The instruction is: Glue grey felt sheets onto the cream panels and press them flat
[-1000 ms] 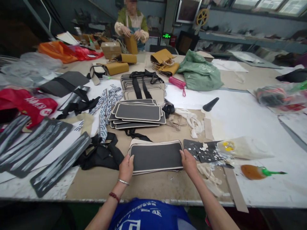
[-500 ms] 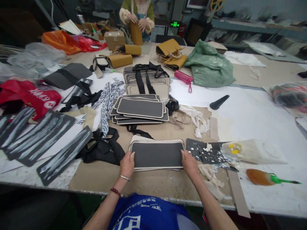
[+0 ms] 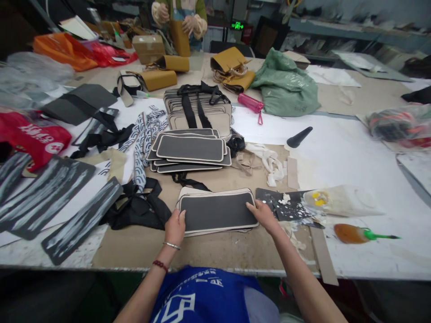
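Observation:
A dark grey rounded panel with a cream border (image 3: 215, 211) lies in front of me on top of other cream-edged panels. My left hand (image 3: 175, 226) grips its left end, thumb on top and fingers hidden at the edge. At the right end my right hand (image 3: 264, 214) has its thumb on the grey face, with the fingers along or under the edge. Just beyond sits a loose pile of similar grey panels (image 3: 190, 148). Behind that, a stack of cream panels (image 3: 218, 117) has black straps draped over it.
Glue-streaked grey pieces (image 3: 54, 190) and black fabric (image 3: 138, 206) lie left. To the right are a glue-spattered board (image 3: 269, 199), an amber bottle with green nozzle (image 3: 350, 233) and a black tapered piece (image 3: 299, 137). Across the table a person handles a tan piece (image 3: 180, 38).
My right hand has shifted inward, its thumb now further onto the grey panel. The top panel sits slightly tilted, its right end higher. The camera view has swung a little right.

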A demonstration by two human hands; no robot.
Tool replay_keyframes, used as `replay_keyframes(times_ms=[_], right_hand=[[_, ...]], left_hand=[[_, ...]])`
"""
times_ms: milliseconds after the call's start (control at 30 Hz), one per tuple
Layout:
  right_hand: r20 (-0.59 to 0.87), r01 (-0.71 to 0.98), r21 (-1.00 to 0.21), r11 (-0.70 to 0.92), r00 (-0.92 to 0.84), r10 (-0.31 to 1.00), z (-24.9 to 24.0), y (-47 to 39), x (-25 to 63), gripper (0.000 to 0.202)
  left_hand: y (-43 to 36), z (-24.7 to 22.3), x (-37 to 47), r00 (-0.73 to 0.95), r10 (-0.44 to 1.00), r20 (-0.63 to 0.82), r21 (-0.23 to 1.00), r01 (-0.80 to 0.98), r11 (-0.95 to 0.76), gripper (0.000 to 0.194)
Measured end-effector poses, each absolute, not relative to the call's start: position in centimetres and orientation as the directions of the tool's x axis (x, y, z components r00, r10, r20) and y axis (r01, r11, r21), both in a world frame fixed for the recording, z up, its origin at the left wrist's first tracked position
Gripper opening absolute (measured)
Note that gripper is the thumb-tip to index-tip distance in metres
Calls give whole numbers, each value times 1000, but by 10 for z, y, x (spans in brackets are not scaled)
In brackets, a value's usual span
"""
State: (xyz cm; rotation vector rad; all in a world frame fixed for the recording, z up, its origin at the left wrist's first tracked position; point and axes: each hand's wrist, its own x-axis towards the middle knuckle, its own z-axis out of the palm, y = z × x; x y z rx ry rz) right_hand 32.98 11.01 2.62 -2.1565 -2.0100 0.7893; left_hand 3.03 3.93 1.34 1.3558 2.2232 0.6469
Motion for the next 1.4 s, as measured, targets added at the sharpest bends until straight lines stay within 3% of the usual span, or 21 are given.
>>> replay_keyframes(times_ms=[367, 667, 967, 1400], right_hand=[[-280, 930, -271, -249, 172, 945, 12, 105, 311, 29], [-276, 931, -317, -181, 92, 957, 17, 104, 314, 27], [-274, 925, -340, -170, 75, 959, 14, 103, 313, 21], [-302, 934, -291, -207, 115, 946, 18, 102, 310, 21]], left_hand=[[40, 13, 30, -409, 902, -141, 613, 679, 403, 18], [40, 14, 31, -405, 899, -165, 595, 686, 419, 17], [42, 18, 33, -416, 883, -217, 493, 734, 467, 18], [44, 18, 32, -402, 898, -178, 457, 775, 437, 19]])
